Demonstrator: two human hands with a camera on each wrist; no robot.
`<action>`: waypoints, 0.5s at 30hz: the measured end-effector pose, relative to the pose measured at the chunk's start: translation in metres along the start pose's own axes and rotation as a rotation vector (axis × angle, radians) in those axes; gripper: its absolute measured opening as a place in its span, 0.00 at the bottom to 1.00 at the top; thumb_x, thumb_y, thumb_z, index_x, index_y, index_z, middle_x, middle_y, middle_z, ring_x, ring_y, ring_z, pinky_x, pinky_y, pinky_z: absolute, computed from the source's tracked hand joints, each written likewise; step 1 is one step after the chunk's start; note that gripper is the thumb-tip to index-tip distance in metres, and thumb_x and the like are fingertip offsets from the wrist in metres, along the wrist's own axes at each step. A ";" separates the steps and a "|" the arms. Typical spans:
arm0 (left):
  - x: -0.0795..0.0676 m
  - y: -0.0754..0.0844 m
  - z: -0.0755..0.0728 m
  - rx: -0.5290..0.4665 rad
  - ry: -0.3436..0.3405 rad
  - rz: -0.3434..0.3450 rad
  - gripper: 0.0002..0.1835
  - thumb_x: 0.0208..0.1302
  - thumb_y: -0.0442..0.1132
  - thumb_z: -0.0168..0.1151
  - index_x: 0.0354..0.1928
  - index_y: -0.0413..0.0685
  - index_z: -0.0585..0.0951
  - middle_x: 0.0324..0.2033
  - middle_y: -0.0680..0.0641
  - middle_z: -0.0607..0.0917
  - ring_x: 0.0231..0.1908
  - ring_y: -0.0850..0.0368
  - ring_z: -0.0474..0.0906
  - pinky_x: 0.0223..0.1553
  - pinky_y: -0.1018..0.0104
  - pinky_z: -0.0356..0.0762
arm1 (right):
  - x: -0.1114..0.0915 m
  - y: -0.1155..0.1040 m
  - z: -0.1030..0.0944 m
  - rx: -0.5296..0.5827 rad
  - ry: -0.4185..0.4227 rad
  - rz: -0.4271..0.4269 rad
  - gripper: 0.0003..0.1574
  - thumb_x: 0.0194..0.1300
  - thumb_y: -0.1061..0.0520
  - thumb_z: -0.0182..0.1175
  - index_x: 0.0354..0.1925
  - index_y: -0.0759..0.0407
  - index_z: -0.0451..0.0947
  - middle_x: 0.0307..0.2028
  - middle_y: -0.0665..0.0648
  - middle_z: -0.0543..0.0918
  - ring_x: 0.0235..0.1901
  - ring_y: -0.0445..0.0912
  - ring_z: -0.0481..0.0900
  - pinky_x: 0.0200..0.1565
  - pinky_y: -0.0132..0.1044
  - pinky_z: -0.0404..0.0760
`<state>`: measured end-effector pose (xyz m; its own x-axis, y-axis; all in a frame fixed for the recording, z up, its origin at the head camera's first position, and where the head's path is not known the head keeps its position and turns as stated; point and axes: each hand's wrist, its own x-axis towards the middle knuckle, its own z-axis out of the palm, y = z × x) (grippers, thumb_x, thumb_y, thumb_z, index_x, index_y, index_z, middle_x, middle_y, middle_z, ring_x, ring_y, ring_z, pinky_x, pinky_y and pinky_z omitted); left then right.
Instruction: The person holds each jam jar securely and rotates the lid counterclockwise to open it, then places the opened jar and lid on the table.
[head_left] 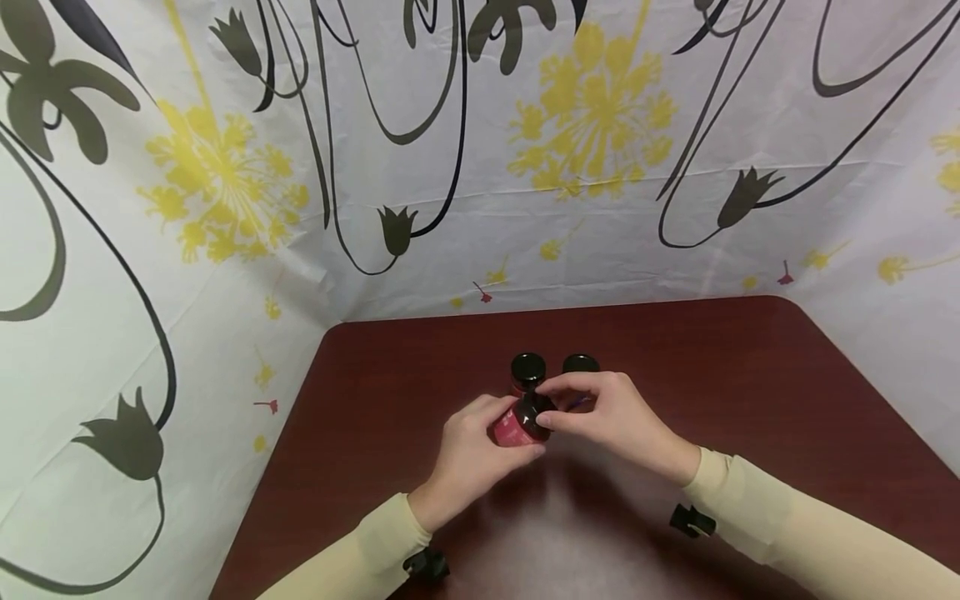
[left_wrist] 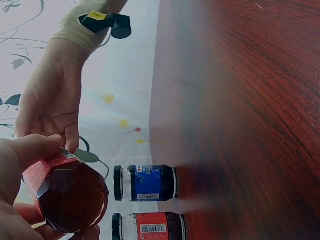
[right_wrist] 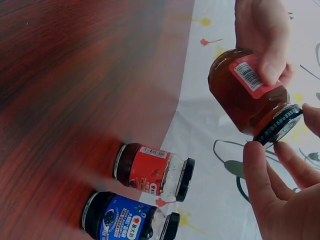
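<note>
In the head view my left hand (head_left: 471, 446) grips a glass jar with a red label (head_left: 513, 431), tilted and held up off the table. The left wrist view shows its faceted bottom and amber-brown contents. My right hand (head_left: 618, 421) pinches the rim of its black lid (right_wrist: 280, 125) between thumb and fingers; the lid sits on the jar's mouth. Just behind stand two more black-lidded jars, a red-labelled jar (right_wrist: 149, 170) and a blue-labelled jar (right_wrist: 122, 217). From the head camera, the right hand partly hides the blue-labelled one.
A dark red-brown wooden table (head_left: 405, 375) lies under the hands, with a bright glare near its front. White cloth (head_left: 480, 167) printed with yellow and grey flowers hangs behind it and at both sides. Each wrist wears a small black camera (head_left: 692, 521).
</note>
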<state>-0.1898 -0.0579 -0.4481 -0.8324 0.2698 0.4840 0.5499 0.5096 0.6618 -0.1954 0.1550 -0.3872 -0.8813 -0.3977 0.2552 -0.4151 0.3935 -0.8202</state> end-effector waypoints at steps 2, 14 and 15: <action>0.000 0.000 0.000 0.005 0.000 0.003 0.27 0.40 0.58 0.71 0.46 0.69 0.77 0.36 0.66 0.74 0.33 0.71 0.71 0.28 0.75 0.75 | -0.001 -0.007 -0.001 0.000 0.000 -0.004 0.20 0.50 0.48 0.69 0.43 0.49 0.81 0.31 0.48 0.82 0.32 0.43 0.79 0.32 0.35 0.78; -0.001 0.001 0.001 0.014 -0.024 0.010 0.29 0.39 0.59 0.71 0.47 0.68 0.77 0.36 0.65 0.75 0.33 0.70 0.72 0.27 0.71 0.76 | -0.003 -0.007 -0.003 -0.016 -0.016 -0.062 0.20 0.50 0.52 0.69 0.44 0.51 0.80 0.34 0.51 0.82 0.33 0.42 0.79 0.35 0.34 0.78; -0.001 0.001 0.001 0.012 -0.029 0.008 0.29 0.39 0.60 0.71 0.48 0.68 0.77 0.37 0.64 0.76 0.33 0.69 0.72 0.28 0.71 0.76 | -0.003 -0.006 -0.003 -0.015 -0.019 -0.067 0.20 0.50 0.52 0.69 0.44 0.51 0.80 0.34 0.51 0.82 0.33 0.42 0.79 0.35 0.34 0.78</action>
<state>-0.1882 -0.0570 -0.4481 -0.8296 0.2977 0.4724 0.5561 0.5169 0.6508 -0.1906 0.1563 -0.3814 -0.8473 -0.4387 0.2993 -0.4761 0.3778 -0.7941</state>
